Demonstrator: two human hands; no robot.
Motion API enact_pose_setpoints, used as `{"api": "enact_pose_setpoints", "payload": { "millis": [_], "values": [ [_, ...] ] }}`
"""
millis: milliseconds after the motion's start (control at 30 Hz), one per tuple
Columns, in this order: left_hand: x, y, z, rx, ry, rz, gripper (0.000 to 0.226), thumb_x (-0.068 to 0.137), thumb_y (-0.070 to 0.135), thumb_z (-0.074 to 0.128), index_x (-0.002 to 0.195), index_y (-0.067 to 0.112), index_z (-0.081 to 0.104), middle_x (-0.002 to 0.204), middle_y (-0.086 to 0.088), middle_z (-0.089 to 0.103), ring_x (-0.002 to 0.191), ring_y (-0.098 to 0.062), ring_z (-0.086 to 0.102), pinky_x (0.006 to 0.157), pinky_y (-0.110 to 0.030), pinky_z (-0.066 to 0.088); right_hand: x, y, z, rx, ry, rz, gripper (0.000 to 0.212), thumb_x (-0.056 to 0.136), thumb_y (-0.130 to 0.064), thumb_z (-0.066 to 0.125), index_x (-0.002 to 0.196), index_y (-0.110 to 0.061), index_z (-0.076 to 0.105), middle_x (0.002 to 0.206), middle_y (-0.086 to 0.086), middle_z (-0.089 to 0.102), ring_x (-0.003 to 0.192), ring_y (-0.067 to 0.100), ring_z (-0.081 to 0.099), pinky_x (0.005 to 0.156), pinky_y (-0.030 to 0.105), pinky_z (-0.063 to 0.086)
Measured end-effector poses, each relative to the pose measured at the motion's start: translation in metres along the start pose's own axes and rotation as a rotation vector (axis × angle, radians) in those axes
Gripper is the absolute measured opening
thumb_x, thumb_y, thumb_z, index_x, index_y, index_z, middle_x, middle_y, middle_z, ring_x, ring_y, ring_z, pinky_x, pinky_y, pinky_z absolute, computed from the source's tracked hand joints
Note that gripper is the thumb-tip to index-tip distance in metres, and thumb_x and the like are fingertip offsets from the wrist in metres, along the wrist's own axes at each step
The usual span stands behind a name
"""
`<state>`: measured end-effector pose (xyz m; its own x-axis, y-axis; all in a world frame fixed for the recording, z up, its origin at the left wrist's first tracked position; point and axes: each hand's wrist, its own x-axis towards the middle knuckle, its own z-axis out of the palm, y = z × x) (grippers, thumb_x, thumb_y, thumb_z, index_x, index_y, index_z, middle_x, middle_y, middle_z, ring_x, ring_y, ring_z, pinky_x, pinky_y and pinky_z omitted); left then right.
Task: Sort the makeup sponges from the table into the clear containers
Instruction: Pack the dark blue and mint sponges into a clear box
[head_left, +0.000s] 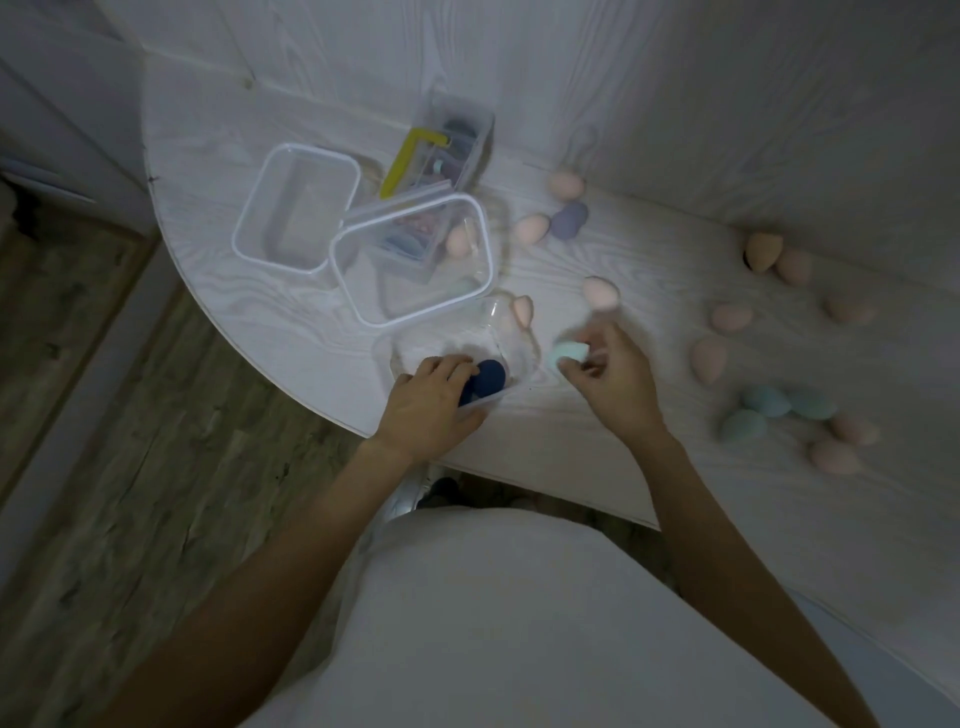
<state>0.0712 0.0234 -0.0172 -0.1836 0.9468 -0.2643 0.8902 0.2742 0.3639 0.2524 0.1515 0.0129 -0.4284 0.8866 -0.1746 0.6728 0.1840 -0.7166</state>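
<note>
My left hand grips the near rim of a small clear container at the table's front edge; a dark blue sponge lies inside it. My right hand pinches a pale mint sponge just right of that container. Several peach sponges lie scattered on the white table, one just beyond my right hand. A purple sponge sits farther back. Teal sponges cluster at the right.
Two larger clear containers, one at the back left and one beside it, stand behind the small one. A clear box with a yellow clip holds more items at the back. The table's curved edge drops to a wooden floor on the left.
</note>
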Motion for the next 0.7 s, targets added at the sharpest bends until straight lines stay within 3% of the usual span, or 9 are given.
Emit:
{"api": "enact_pose_setpoints", "payload": {
  "millis": [100, 233, 333, 433, 500, 567, 700],
  "values": [
    [0.001, 0.000, 0.003, -0.077, -0.006, -0.011, 0.053, 0.087, 0.044, 0.055, 0.131, 0.018, 0.042, 0.130, 0.000, 0.050, 0.116, -0.020, 0.047, 0.084, -0.039, 0.042, 0.004, -0.037, 0.012, -0.029, -0.012, -0.221, 0.025, 0.077, -0.018, 0.073, 0.093, -0.011, 0.054, 0.093, -0.001, 0.058, 0.081, 0.012, 0.054, 0.066, 0.024, 0.043],
    [0.002, -0.002, 0.003, 0.034, -0.032, 0.053, 0.059, 0.091, 0.046, 0.048, 0.143, 0.025, 0.030, 0.128, -0.003, 0.049, 0.111, -0.023, 0.047, 0.077, -0.039, 0.043, 0.016, -0.045, 0.039, -0.496, -0.022, -0.450, 0.028, 0.072, -0.018, 0.075, 0.097, -0.013, 0.064, 0.090, 0.002, 0.064, 0.090, 0.022, 0.052, 0.077, 0.028, 0.032],
    [0.001, -0.001, 0.002, 0.096, -0.041, 0.018, 0.054, 0.093, 0.047, 0.043, 0.141, 0.023, 0.036, 0.126, -0.004, 0.050, 0.111, -0.022, 0.046, 0.076, -0.037, 0.043, 0.020, -0.044, 0.052, -0.812, -0.087, -0.505, 0.017, 0.059, -0.013, 0.081, 0.071, -0.015, 0.068, 0.066, -0.002, 0.061, 0.078, 0.022, 0.056, 0.071, 0.026, 0.025],
    [-0.001, 0.002, 0.004, 0.129, -0.022, -0.028, 0.050, 0.094, 0.046, 0.041, 0.138, 0.020, 0.040, 0.125, -0.004, 0.052, 0.111, -0.022, 0.047, 0.077, -0.037, 0.043, 0.020, -0.048, 0.058, -0.992, -0.148, -0.512, 0.020, 0.052, -0.017, 0.084, 0.050, -0.018, 0.064, 0.051, -0.005, 0.055, 0.072, 0.019, 0.057, 0.070, 0.024, 0.023],
    [-0.002, 0.003, 0.006, 0.145, -0.018, -0.043, 0.049, 0.095, 0.046, 0.040, 0.137, 0.021, 0.041, 0.125, -0.004, 0.051, 0.112, -0.022, 0.047, 0.077, -0.037, 0.043, 0.023, -0.048, 0.053, -0.990, -0.215, -0.458, 0.012, 0.063, -0.024, 0.081, 0.060, -0.016, 0.072, 0.076, 0.004, 0.064, 0.089, 0.021, 0.055, 0.075, 0.020, 0.023],
    [-0.002, 0.003, 0.008, 0.144, -0.017, -0.044, 0.049, 0.095, 0.046, 0.039, 0.137, 0.022, 0.041, 0.126, -0.004, 0.050, 0.112, -0.022, 0.046, 0.077, -0.037, 0.043, 0.028, -0.047, 0.050, -0.967, -0.312, -0.436, 0.019, 0.082, -0.030, 0.065, 0.083, -0.014, 0.075, 0.110, 0.012, 0.056, 0.108, 0.024, 0.043, 0.081, 0.018, 0.020],
    [-0.003, 0.001, 0.008, 0.061, 0.007, -0.003, 0.049, 0.094, 0.044, 0.043, 0.139, 0.024, 0.041, 0.135, -0.002, 0.045, 0.117, -0.023, 0.044, 0.081, -0.041, 0.043, 0.032, -0.044, 0.044, -0.978, -0.354, -0.537, 0.035, 0.092, -0.036, 0.046, 0.088, -0.016, 0.074, 0.092, -0.001, 0.064, 0.110, 0.022, 0.038, 0.086, 0.026, 0.013]
  ]
}}
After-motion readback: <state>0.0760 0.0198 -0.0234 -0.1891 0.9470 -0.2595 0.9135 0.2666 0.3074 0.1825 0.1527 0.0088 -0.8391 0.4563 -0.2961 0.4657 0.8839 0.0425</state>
